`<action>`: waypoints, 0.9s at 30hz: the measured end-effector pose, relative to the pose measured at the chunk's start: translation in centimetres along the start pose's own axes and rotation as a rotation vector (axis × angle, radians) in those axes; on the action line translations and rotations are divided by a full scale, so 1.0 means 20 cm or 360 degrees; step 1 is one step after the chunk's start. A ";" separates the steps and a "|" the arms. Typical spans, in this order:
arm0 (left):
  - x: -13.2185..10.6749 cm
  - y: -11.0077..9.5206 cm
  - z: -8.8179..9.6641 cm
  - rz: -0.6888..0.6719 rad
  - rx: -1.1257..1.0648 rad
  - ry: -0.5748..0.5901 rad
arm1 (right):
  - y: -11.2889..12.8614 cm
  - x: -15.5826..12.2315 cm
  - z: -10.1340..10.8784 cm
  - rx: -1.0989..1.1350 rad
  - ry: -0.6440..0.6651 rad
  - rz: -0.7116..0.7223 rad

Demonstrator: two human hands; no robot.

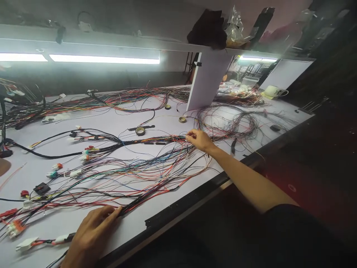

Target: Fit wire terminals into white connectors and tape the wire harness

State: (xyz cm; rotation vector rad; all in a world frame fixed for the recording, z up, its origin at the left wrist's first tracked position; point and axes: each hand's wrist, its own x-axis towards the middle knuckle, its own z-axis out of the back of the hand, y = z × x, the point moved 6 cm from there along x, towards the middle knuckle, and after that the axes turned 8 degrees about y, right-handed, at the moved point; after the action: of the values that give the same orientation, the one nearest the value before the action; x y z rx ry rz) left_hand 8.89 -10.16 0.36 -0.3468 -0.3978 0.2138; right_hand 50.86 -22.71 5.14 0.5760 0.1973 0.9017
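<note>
A wire harness (117, 167) of many thin red, blue, green and black wires lies spread over the white work table (156, 123). My left hand (92, 234) lies near the front edge, fingers pressing on a black-wrapped bundle of the harness (134, 203). My right hand (199, 139) reaches far across and pinches thin wires where the taped black trunk (150, 141) ends. White, red and orange connectors (16, 227) hang off the wire ends at the left.
Tape rolls (140, 130) lie mid-table. A loose coil of dark wires (228, 121) sits right of my right hand. A white slanted board (206, 80) stands behind, a shelf with bags (234, 29) above it. More harnesses (83, 102) run along the back.
</note>
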 end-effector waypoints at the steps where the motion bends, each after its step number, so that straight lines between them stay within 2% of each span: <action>1: 0.00 0.00 0.00 0.0017 -0.0024 -0.0005 | 0.01 0.02 0.02 0.0003 -0.0004 -0.0002; 6: -0.01 -0.01 0.00 0.0068 -0.0059 -0.0005 | 0.12 0.12 0.14 -0.0195 -0.0164 0.0025; 8: -0.01 -0.02 0.00 0.0085 -0.0048 0.0003 | 0.17 0.18 0.11 -0.0294 -0.0039 0.0009; 10: 0.00 -0.03 0.01 0.0117 -0.0036 -0.0013 | 0.20 0.24 0.04 -0.0264 0.0179 -0.0047; 12: 0.00 -0.03 0.02 0.0160 -0.0041 -0.0035 | 0.20 0.29 -0.02 -0.0152 0.0332 -0.0082; 14: 0.01 -0.04 0.02 0.0190 -0.0060 -0.0045 | 0.18 0.32 -0.02 -0.0014 0.0365 -0.0070; 18: 0.00 -0.03 0.02 0.0176 -0.0138 -0.0079 | 0.07 0.33 0.07 0.0409 0.0292 -0.0067; 22: 0.00 -0.01 0.01 0.0159 -0.0212 -0.0066 | -0.03 0.27 0.16 0.0842 0.0165 -0.0115; 27: -0.01 -0.01 0.01 0.0211 -0.0253 -0.0056 | -0.04 0.19 0.25 0.1274 0.0134 -0.0091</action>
State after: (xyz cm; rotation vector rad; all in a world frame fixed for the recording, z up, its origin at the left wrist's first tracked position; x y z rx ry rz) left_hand 8.70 -10.25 0.63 -0.5273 -0.4279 0.3187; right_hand 55.75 -22.05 9.05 1.2644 0.6628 0.7729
